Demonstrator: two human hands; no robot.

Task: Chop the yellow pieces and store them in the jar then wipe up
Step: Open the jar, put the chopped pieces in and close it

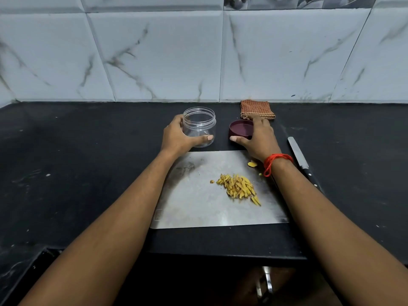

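L hand (176, 135) hugs the open jar (199, 127) to keep it still & R hand (258, 138) grips its lid (240, 129) on the worktop (88, 162), both just behind the board (198, 206) w/ the cut yellow pieces (239, 188), prob so they go in next; cloth (257, 109) sits at the back for wiping.

Soft, even light, nothing harsh; a dull sheen on the steel board (198, 206); shadows faint; wall tiles (154, 51) bowing at the edges; lower corners dim, blurry.
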